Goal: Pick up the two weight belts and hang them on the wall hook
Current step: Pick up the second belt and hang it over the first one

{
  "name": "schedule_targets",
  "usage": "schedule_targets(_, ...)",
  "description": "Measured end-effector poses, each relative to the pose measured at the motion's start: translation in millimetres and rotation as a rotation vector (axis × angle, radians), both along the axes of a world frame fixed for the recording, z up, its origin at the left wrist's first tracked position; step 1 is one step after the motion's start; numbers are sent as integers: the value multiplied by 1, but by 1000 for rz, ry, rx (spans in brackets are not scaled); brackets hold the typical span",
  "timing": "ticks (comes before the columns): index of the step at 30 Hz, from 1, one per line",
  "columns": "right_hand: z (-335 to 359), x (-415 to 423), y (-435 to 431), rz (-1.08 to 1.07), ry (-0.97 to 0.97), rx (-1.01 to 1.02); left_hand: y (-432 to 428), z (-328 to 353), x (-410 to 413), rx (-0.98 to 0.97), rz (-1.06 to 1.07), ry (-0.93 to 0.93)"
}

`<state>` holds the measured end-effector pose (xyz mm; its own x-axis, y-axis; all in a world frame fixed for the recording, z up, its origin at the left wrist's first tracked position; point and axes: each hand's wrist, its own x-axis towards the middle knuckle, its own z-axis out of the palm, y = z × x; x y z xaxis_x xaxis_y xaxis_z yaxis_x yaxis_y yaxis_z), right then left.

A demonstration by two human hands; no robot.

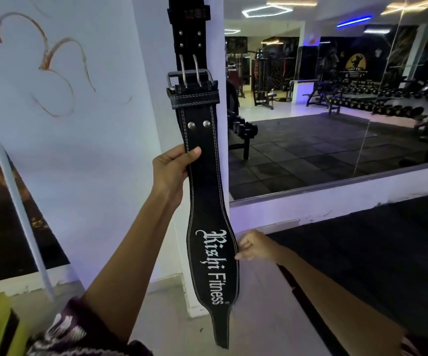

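Observation:
A black leather weight belt (pixel 207 191) with white stitching and white lettering hangs straight down along the corner of a white wall. Its steel buckle (pixel 191 78) sits high up. Above the buckle a second black strap (pixel 188 29) with rivets runs up out of the picture; I cannot tell whether it is the other belt. The hook is out of view. My left hand (pixel 173 167) grips the belt's left edge below two rivets. My right hand (pixel 252 246) pinches the right edge of the belt's wide lettered part.
A white wall (pixel 79 124) with a painted swirl is on the left, with a dark poster (pixel 5 214) lower left. A large wall mirror (pixel 336 111) on the right reflects dumbbell racks and benches. Black rubber floor (pixel 374 265) lies below it, pale tiles underfoot.

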<state>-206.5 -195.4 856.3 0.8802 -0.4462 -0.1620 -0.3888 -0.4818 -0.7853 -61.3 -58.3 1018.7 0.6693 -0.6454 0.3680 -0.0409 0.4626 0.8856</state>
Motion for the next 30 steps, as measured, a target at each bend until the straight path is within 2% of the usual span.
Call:
schedule_targets(1, 13, 3, -1, 32, -35, 19, 0, -3, 1, 8, -2, 3)
schedule_targets(2, 35, 8, 2, -5, -152, 90, -1, -7, 2, 19, -2, 5)
schedule_targets(5, 122, 27, 17, -184, -622, 364, -5, -19, 4, 68, -15, 8)
schedule_targets(7, 164, 38, 25, -190, -784, 357, -7, -22, 3, 95, -30, 6)
schedule_targets(10, 183, 52, 33, -258, -832, 364, -11, -11, 5, 125, 8, -25)
schedule_targets(15, 177, 63, 40, -318, -863, 408, -13, 2, 6, 130, 60, -161)
schedule_targets(19, 184, 69, 42, -330, -861, 360, -8, 1, 4, 89, -15, -173)
schedule_targets(22, 189, 65, 39, -224, -857, 414, -7, 6, 3, 105, -30, -136)
schedule_targets(25, 184, 66, 39, -221, -919, 361, -6, 20, 5, 121, -70, 15)
schedule_targets(30, 170, 75, 49, -267, -962, 277, -11, 39, 13, 369, -119, 86)
